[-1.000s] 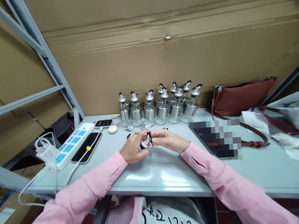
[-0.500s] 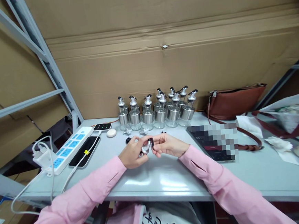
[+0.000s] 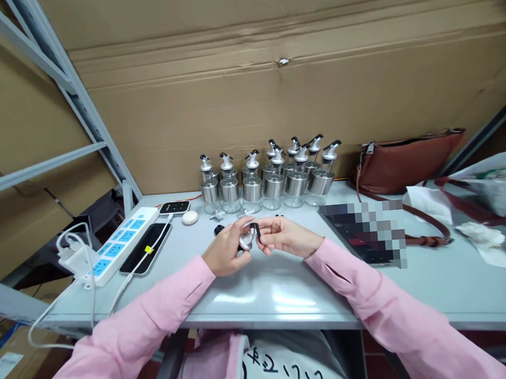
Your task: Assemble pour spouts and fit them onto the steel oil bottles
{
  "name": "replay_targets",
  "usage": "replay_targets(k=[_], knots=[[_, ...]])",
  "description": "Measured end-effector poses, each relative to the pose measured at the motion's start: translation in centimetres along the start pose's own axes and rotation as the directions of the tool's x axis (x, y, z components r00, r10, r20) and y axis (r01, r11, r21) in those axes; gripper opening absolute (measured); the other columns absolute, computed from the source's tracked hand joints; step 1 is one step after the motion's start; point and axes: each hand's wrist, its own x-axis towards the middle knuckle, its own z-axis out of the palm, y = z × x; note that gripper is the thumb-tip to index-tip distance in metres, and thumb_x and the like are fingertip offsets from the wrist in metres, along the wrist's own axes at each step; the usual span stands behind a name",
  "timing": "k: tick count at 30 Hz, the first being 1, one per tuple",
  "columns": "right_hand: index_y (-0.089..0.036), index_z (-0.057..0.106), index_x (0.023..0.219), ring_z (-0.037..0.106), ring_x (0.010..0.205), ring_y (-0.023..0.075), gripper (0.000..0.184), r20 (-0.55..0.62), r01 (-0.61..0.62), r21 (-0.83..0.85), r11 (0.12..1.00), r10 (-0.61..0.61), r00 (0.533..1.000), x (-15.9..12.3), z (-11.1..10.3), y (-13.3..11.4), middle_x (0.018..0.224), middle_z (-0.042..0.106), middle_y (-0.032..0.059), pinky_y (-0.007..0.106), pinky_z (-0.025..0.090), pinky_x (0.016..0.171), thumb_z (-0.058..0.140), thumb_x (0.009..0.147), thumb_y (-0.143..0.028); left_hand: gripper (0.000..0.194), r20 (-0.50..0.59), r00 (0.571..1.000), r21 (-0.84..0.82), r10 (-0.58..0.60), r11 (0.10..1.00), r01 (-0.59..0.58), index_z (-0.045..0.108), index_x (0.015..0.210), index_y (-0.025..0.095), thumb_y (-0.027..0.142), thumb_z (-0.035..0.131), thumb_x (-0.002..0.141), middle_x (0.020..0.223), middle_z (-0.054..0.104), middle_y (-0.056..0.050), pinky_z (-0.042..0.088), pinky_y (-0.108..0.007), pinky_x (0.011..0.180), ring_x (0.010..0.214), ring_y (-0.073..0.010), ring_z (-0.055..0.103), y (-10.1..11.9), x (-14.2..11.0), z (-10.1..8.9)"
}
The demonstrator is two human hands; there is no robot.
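Note:
Both my hands meet over the middle of the grey table. My left hand is closed around a small silver and white pourer cap. My right hand pinches a small black part against that cap. Just behind my hands lie a few loose small parts: a black piece and a pale one. A row of several glass and steel dispenser bottles with pourer tops stands at the back, against the cardboard wall.
At the left lie a white and blue power strip, a black phone on a white cable, a small black device and a white oval object. A dark tablet, a brown bag and crumpled paper sit at the right.
My hands have stayed together over the table's middle, turning the cap slightly; the black part now sits at the cap's right side. The view has shifted a little.

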Motion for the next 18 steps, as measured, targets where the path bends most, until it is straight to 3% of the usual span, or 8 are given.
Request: replay_targets(k=[12, 18], knots=[[-0.013, 0.068, 0.093, 0.057, 0.052, 0.0051, 0.036, -0.018, -0.032, -0.045, 0.998, 0.031, 0.999, 0.04, 0.13, 0.38, 0.064, 0.064, -0.0007, 0.018, 0.045, 0.052, 0.08, 0.064, -0.03, 0.06, 0.057, 0.998, 0.073, -0.018, 0.997, 0.014, 0.035, 0.128, 0.011, 0.021, 0.043, 0.069, 0.088, 0.063, -0.007, 0.045, -0.037, 0.082, 0.081, -0.0232, 0.056, 0.24, 0.36, -0.26], [-0.014, 0.068, 0.088, 0.052, 0.058, 0.0053, 0.036, -0.074, 0.029, -0.107, 0.994, -0.038, 0.997, 0.3, 0.19, 0.6, 0.072, 0.062, -0.0019, 0.021, 0.043, 0.06, 0.081, 0.061, -0.033, 0.058, 0.045, 0.998, 0.104, -0.042, 0.994, 0.037, 0.038, 0.124, 0.011, 0.022, 0.043, 0.067, 0.091, 0.063, -0.008, 0.043, -0.039, 0.083, 0.078, -0.023, 0.055, 0.35, 0.38, -0.23]])
